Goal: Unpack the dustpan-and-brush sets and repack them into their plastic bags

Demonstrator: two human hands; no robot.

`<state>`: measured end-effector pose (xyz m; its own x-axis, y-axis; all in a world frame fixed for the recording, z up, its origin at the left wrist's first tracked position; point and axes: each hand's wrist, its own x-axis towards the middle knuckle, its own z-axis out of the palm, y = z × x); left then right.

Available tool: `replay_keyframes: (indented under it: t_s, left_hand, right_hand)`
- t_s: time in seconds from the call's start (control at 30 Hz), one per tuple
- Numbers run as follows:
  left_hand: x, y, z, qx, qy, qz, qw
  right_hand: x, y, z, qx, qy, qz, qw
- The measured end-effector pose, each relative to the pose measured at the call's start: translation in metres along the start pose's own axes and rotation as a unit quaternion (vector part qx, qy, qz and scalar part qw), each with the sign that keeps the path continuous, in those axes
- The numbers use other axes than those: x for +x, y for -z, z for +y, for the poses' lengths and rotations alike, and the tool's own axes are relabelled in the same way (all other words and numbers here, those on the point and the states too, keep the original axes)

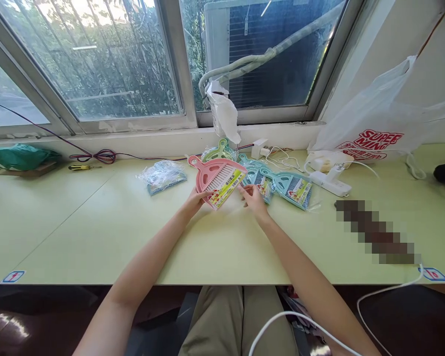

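Pale green tabletop (133,227) below window (114,64). Pink dustpan-and-brush set (206,179) between hands, long axis slanting: handle far-left, broad edge near-right. Left hand (195,201) pinches its near-left side. Right hand (256,201) nearer broad edge, fingers half-curled at its corner; grip unclear.

The pale yellow-green tabletop (96,222) has a thin seam slanting across its left part. At far left, a green plastic bag (20,155) lies on flat brown cardboard (33,171), with a yellow-handled screwdriver (82,167) right of them. Left of centre sits a clear-wrapped blue packet (166,177). Right of centre, two blue dustpan sets (292,188) in clear wrapping lie side by side, near a white power strip (330,183). Farther right stands a white plastic bag (374,126) with red print. Stickers (13,277) mark both near corners; a pixelated patch hides something at near right.
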<state>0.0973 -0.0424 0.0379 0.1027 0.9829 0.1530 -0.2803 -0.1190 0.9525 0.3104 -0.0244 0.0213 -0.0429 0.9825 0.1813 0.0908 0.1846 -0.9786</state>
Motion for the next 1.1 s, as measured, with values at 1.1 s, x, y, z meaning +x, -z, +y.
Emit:
replay_keyframes:
  t_s: [1.1]
  left_hand:
    - [-0.003, 0.138, 0.025, 0.74, -0.084, 0.342, 0.573]
  right_hand:
    - [-0.006, -0.007, -0.003, 0.209, -0.121, -0.045, 0.969]
